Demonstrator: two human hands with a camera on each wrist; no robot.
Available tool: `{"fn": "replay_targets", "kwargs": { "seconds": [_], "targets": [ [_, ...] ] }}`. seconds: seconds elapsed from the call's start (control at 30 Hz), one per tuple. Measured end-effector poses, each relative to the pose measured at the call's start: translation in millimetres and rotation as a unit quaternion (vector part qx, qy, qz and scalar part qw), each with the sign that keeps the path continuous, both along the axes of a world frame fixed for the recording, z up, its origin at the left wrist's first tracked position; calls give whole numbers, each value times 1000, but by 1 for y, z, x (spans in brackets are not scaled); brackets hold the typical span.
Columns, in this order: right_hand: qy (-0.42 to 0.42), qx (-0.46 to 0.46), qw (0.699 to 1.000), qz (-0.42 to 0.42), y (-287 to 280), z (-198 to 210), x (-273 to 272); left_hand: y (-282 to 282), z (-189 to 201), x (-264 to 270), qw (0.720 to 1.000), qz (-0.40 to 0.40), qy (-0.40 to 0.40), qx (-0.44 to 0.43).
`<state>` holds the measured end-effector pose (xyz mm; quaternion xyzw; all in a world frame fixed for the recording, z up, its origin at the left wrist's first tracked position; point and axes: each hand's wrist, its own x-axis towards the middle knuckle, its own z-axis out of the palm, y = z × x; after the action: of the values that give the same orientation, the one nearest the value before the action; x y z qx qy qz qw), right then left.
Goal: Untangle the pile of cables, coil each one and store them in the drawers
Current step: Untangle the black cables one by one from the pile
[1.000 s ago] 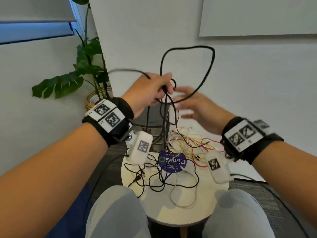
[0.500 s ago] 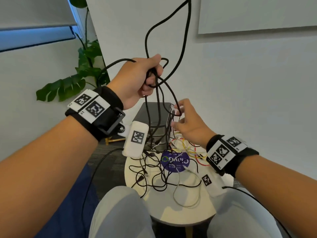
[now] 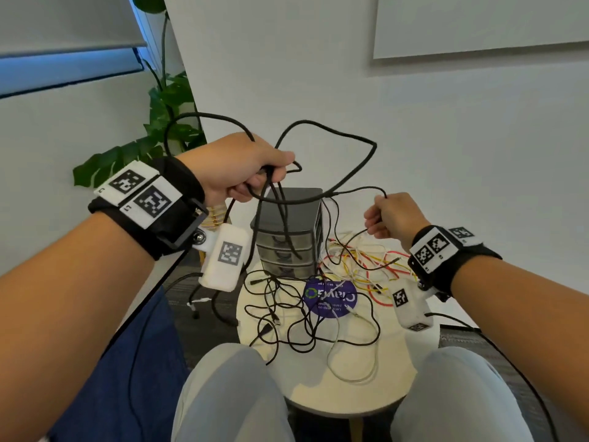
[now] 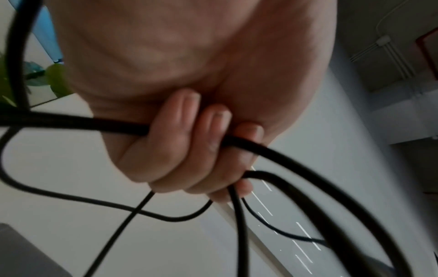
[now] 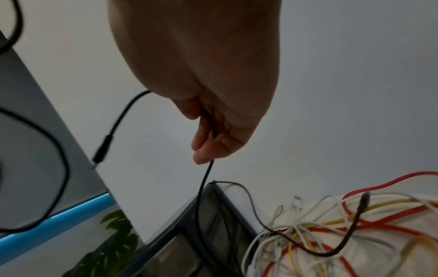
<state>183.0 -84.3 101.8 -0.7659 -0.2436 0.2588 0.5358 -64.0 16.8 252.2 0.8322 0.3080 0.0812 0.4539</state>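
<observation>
"What were the fingers doing when you looked?"

"The left hand [image 3: 237, 169] was clenched round several loops of the thick black cable [image 3: 349, 137], its fingers [image 4: 189, 135] wrapped right over the strands, held up above the drawer unit [image 3: 288, 232]. The right hand [image 3: 390, 215] pinched a thin black cable [image 5: 201, 189] between curled fingertips [image 5: 206, 148], off to the side and lower."

"And the rest of the cables?"

"Most lay on the small round table [image 3: 376, 393]: a black tangle [image 3: 287, 317] in front of the drawers, and a red, yellow and white bundle [image 3: 363, 266] just beside the unit, under the right hand. The thin cable's free end trailed down across that coloured bundle. All the drawers looked closed, so nothing seemed stored."

"What worried you?"

"The loops in the left fist crossed each other, and strands hung down over the drawer fronts. I judged that pulling the hands apart could cinch a knot instead of freeing a line. I couldn't tell whether the two cables were really one. A hard tug might also have dragged the coloured bundle off the table."
</observation>
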Motion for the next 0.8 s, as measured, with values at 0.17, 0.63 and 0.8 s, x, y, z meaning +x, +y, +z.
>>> {"fn": "replay_targets", "kwargs": {
  "seconds": [0.17,0.63,0.8],
  "targets": [
    [-79,-127,989,-1,-10,-21,22,8,13,-9,999,-5,-53,-1],
    [-192,-389,865,252,-35,-38,11,-2,-12,31,977,11,-200,-78],
    [-184,-226,910,294,-36,4,6,-2,-18,39,962,14,-230,-144]
  ]
}}
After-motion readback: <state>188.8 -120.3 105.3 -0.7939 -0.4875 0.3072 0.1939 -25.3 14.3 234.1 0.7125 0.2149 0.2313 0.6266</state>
